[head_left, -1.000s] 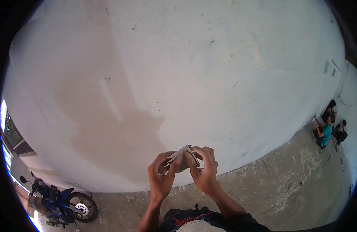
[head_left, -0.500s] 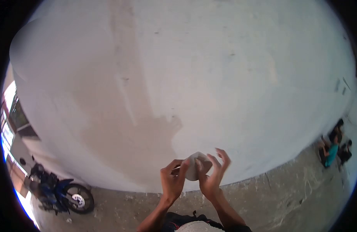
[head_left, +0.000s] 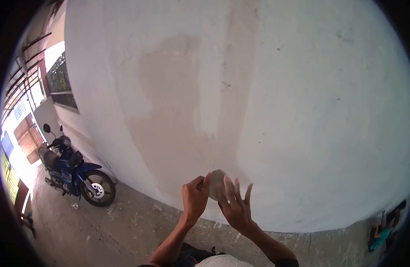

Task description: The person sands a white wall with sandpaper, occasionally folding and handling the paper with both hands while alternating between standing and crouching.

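Note:
A small grey, rounded sheet-like piece (head_left: 217, 177) is raised in front of the wall; its exact material is hard to make out. My left hand (head_left: 194, 198) is closed, its thumb and bent fingers pinching the left edge of the piece. Spread and stretched out, the fingers of my right hand (head_left: 237, 210) lie over the right side of the piece's face. The right thumb is mostly hidden. Behind both hands rises a white wall (head_left: 303, 147) with darker patches and a few small marks.
A blue motorcycle (head_left: 76, 171) is parked at the left beside the wall. Concrete floor (head_left: 138, 227) runs along the wall's foot. At the far right a person in a teal shirt (head_left: 381, 236) sits low near the wall. A window (head_left: 60, 82) is at upper left.
My view has turned left, so the motorcycle shows more and the seated people sit lower at the edge. My right fingers have moved from the piece's edge to spread across its face.

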`<state>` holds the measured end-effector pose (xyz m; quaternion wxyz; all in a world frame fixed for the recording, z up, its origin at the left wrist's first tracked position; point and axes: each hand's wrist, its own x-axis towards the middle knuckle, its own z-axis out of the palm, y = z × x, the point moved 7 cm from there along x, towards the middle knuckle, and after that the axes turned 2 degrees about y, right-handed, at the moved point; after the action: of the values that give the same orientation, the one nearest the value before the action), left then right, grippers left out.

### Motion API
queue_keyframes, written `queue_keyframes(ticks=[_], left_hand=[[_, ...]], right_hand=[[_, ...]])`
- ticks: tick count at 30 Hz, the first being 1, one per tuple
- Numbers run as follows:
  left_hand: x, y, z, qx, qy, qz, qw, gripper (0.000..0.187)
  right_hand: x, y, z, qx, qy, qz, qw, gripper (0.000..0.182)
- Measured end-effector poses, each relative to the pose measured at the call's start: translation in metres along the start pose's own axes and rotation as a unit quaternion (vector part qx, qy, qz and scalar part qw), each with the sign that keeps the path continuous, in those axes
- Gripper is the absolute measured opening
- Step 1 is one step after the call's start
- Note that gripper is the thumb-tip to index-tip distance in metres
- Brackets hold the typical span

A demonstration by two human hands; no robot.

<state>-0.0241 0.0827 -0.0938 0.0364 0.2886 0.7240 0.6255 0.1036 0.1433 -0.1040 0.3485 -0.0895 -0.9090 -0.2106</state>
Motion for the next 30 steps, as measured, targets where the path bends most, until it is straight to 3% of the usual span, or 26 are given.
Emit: queue_keyframes(ticks=[4, 5, 8, 10, 12, 13, 15, 16, 18, 20, 22, 23, 27, 30], left_hand=[[0.007, -0.014, -0.040, 0.037, 0.034, 0.006, 0.999, 0.041], [0.011, -0.024, -0.050, -0.008, 0.035, -0.007, 0.999, 0.042], [0.017, -0.055, -0.081, -0.051, 0.037, -0.029, 0.998, 0.042], [0.023, -0.064, -0.105, -0.049, 0.036, -0.035, 0.998, 0.042], [0.030, -0.068, -0.128, -0.049, -0.002, -0.040, 0.998, 0.040], [0.038, -0.073, -0.141, -0.049, -0.003, -0.039, 0.998, 0.040], [0.050, -0.067, -0.162, -0.092, -0.022, 0.066, 0.993, 0.038], [0.054, -0.069, -0.174, -0.095, -0.028, 0.068, 0.993, 0.038], [0.069, -0.072, -0.198, -0.085, -0.051, 0.039, 0.994, 0.035], [0.080, -0.082, -0.214, -0.057, -0.054, 0.058, 0.995, 0.040], [0.089, -0.103, -0.230, -0.218, -0.015, -0.050, 0.974, 0.049], [0.093, -0.111, -0.239, -0.198, -0.019, -0.044, 0.979, 0.054], [0.092, -0.135, -0.271, -0.146, -0.036, -0.054, 0.987, 0.049], [0.082, -0.162, -0.284, -0.125, -0.043, -0.092, 0.987, 0.048]], right_hand=[[0.034, -0.041, 0.002, 0.164, 0.006, -0.063, 0.984, 0.050], [0.048, -0.043, 0.001, 0.293, 0.022, -0.054, 0.954, 0.049], [0.067, -0.064, 0.021, 0.362, 0.004, -0.096, 0.927, 0.050], [0.082, -0.079, 0.028, 0.406, -0.001, -0.082, 0.910, 0.053], [0.101, -0.090, 0.039, 0.545, -0.023, 0.008, 0.838, 0.054], [0.111, -0.098, 0.044, 0.544, -0.022, 0.008, 0.839, 0.054], [0.128, -0.116, 0.051, 0.532, -0.018, -0.031, 0.846, 0.055], [0.136, -0.122, 0.054, 0.527, -0.018, -0.027, 0.849, 0.055], [0.157, -0.147, 0.052, 0.446, -0.003, -0.146, 0.883, 0.056], [0.176, -0.150, 0.063, 0.423, 0.026, -0.156, 0.892, 0.056], [0.197, -0.146, 0.075, 0.333, 0.047, -0.221, 0.915, 0.055], [0.213, -0.128, 0.079, 0.336, 0.062, -0.203, 0.918, 0.055], [0.298, -0.028, 0.051, 0.108, 0.141, -0.132, 0.975, 0.060], [0.371, 0.027, -0.015, -0.028, 0.277, -0.106, 0.955, 0.059]])
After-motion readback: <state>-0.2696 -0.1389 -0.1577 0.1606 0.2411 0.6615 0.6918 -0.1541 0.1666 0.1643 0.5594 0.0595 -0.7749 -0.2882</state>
